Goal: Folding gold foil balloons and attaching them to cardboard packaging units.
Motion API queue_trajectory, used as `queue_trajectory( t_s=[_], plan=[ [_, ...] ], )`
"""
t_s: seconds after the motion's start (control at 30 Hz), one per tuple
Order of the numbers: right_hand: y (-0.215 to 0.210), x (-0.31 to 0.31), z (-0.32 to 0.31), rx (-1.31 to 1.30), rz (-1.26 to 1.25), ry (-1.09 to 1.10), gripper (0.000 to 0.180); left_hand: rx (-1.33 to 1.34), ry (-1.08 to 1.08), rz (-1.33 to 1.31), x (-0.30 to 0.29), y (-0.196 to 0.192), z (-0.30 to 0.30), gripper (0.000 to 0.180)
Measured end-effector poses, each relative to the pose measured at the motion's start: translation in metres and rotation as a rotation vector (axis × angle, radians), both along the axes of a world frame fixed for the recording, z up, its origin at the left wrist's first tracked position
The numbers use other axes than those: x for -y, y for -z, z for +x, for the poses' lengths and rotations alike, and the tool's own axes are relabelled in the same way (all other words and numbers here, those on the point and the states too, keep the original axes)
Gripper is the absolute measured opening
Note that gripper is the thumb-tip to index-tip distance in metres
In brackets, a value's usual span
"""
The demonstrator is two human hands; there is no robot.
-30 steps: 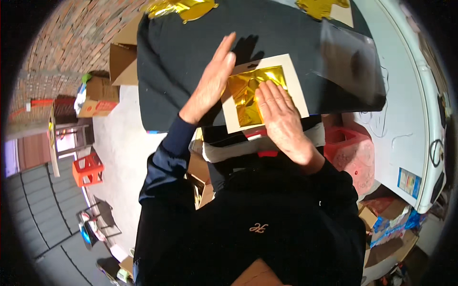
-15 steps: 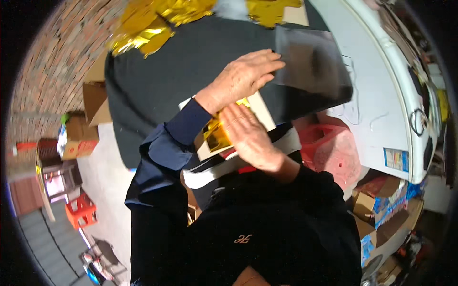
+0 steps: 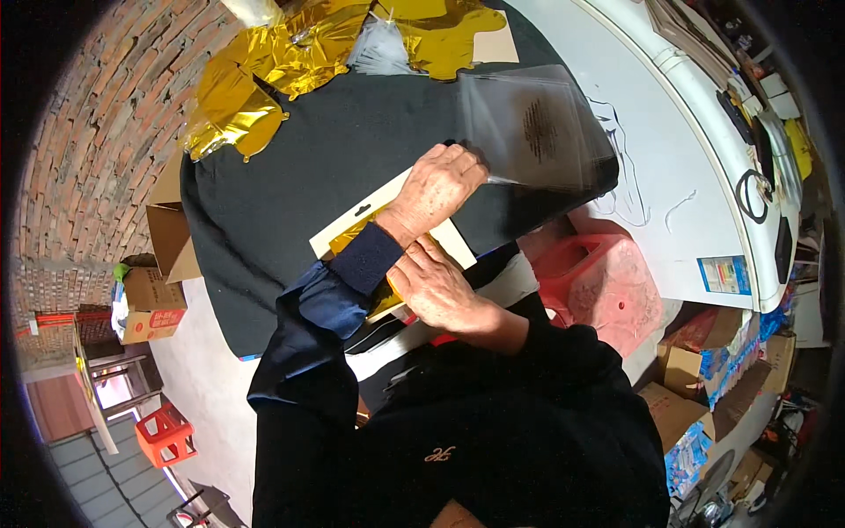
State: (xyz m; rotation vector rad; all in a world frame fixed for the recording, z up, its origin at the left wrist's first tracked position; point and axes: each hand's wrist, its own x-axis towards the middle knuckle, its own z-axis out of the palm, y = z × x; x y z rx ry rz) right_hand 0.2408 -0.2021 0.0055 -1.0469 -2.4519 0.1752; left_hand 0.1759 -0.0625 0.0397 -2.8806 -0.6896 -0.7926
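Observation:
My left hand (image 3: 443,187) reaches across above the right one. Its bent fingers close at the near left corner of a stack of clear plastic bags (image 3: 572,132), and the fingertips are hidden. Lower down, my right hand (image 3: 433,283) lies with fingers stretched over folded gold foil (image 3: 384,304). Under the foil is a cream card (image 3: 458,246) with a small hang slot, tilted at the near edge of the black-covered table (image 3: 352,132). My left wrist and dark cuff hide part of the card and foil.
Gold foil pieces (image 3: 308,53) lie along the table's far edge, beside a bundle of clear strips (image 3: 380,48) and another cream card (image 3: 495,42). A red plastic stool (image 3: 616,286) stands at the right. Cardboard boxes (image 3: 151,299) are at the left, a white surface (image 3: 651,114) at the right.
My left hand's fingers have gone from outstretched to bent at the bags' corner. My right hand stays on the foil. The whole view has shifted.

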Motion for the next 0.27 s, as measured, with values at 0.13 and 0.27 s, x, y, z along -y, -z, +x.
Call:
queue_trajectory(
  t_s=[0.13, 0.27],
  plan=[
    [-0.008, -0.001, -0.004, 0.051, 0.016, 0.001, 0.048, 0.169, -0.135, -0.063, -0.002, -0.010, -0.008, 0.009],
    [-0.009, 0.001, -0.003, 0.097, 0.090, 0.042, 0.053, 0.701, -0.516, -0.466, 0.002, -0.067, -0.034, 0.012]
  ],
)
